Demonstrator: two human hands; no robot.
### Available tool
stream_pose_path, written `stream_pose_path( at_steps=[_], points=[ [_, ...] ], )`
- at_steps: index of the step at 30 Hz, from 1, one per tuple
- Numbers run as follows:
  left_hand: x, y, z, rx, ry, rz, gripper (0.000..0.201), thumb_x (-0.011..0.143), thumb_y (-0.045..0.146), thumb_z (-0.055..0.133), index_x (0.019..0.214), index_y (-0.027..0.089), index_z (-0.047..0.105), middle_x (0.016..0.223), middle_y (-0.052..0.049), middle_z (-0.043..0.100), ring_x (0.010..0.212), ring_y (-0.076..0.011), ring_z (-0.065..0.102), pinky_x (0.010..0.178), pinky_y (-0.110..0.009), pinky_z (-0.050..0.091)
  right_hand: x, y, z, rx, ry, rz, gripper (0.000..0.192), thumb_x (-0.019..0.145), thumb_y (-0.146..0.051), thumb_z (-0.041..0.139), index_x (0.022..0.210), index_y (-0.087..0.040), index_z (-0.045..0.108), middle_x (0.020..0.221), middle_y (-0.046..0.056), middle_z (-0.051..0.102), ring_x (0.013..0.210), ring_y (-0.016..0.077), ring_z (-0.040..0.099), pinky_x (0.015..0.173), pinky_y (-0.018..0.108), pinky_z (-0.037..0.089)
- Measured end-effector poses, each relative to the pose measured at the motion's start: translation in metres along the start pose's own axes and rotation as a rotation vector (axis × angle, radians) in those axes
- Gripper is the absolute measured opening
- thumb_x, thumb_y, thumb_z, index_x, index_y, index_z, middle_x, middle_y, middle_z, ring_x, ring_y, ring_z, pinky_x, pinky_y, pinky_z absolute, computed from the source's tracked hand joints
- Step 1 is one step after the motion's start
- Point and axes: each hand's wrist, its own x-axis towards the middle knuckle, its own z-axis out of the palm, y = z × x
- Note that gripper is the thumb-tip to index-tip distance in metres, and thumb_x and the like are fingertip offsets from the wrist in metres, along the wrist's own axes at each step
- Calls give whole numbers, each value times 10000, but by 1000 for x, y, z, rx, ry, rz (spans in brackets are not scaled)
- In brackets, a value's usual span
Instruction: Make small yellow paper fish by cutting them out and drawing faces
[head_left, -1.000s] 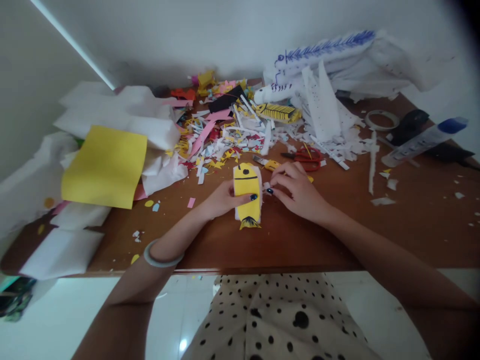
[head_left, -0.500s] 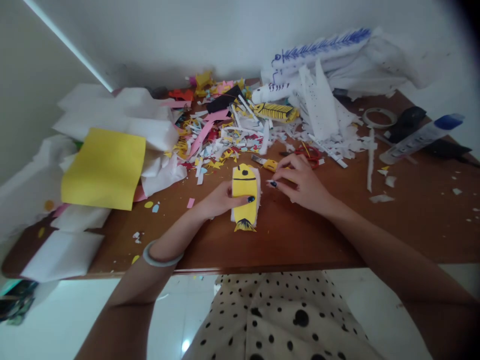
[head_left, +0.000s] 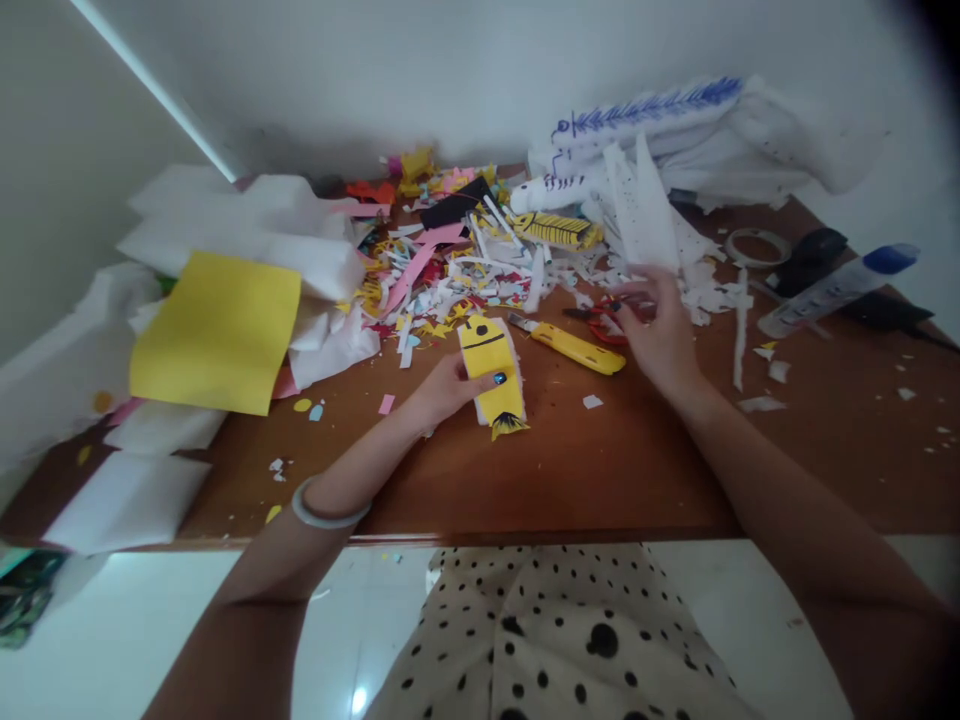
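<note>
We sit at a brown wooden table [head_left: 645, 470], its far half buried in craft litter. On our left lies a heap of white paper sheets [head_left: 247, 225] with a yellow sheet [head_left: 217, 332] draped over it; at the back right lies a pile of white paper [head_left: 697, 140] with blue pen marks. Between them spreads a mass of coloured paper scraps [head_left: 450, 270], and a yellow-and-black striped paper piece [head_left: 555, 229] rests among them. Further right, a glue tube with a blue cap [head_left: 836, 290] lies near a ring of clear tape [head_left: 757, 243].

Our right hand [head_left: 660, 335] reaches over the red-handled scissors [head_left: 611, 315], fingers curled onto them; we cannot tell whether they are truly gripped. Just beside it, nearer the middle, a yellow utility knife [head_left: 574, 347] lies free on the table.

Our left hand [head_left: 446, 390] holds the yellow paper fish [head_left: 495, 372] against the table, the thumb with its dark nail pressed across the body. The fish lies near the table's middle, black-fringed tail towards us, its white backing showing at the edges. A pale bangle [head_left: 326, 512] circles the left wrist.
</note>
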Motion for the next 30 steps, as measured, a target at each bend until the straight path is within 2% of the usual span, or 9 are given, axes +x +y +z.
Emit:
stream_pose_path(
  at_steps=[3,5,7,11,13,16,20,30],
  points=[
    [1,-5,5,-63,64,39,560,618,550,809,981,139,700,1065,-120,745,935,-281,708,834,-378,574,-21,-32,16,90,-242,14,328,919,-315,535,1243,-273,507,1096,63,701,1090,240,631,979,485,469],
    [2,-7,9,-101,127,76,571,622,548,809,996,135,689,1075,-125,740,944,-281,706,841,-380,569,-36,-51,26,120,-415,15,436,896,-352,578,1307,-274,455,1113,70,697,1131,269,618,1020,533,431],
    [2,-7,14,-128,179,111,583,616,531,820,1019,136,673,1076,-124,738,951,-280,703,854,-388,564,-47,-64,33,162,-509,29,549,862,-350,628,1354,-255,403,1076,77,699,1110,285,627,1014,549,435],
    [1,-5,19,-160,203,131,600,579,509,850,1011,140,658,1065,-121,738,950,-275,702,870,-392,560,-55,-68,39,257,-524,76,532,877,-280,591,1361,-247,373,974,57,677,1006,246,657,970,493,485],
    [1,-5,19,-199,186,117,592,613,538,822,1028,148,661,1090,-119,732,968,-272,699,864,-380,564,-56,-64,39,282,-522,77,517,882,-260,572,1358,-251,369,958,47,660,1007,232,651,952,462,500],
    [1,-6,18,-277,167,74,572,683,552,773,1089,165,660,1122,-109,723,968,-263,702,831,-357,579,-55,-60,39,282,-536,89,510,878,-253,568,1352,-249,382,965,48,646,1001,226,644,915,437,520],
    [-1,-4,16,-276,148,50,550,690,506,787,1099,162,660,1109,-104,727,938,-260,711,802,-355,590,-54,-58,40,233,-563,72,424,884,-261,552,1302,-247,479,1064,73,640,1003,223,628,921,433,518],
    [-1,-3,18,-162,196,197,460,720,490,767,1019,158,657,1071,-94,735,963,-252,702,898,-397,562,-57,-53,42,223,-559,39,446,889,-260,558,1328,-272,484,1196,81,603,1067,219,598,997,443,482]
  ],
)
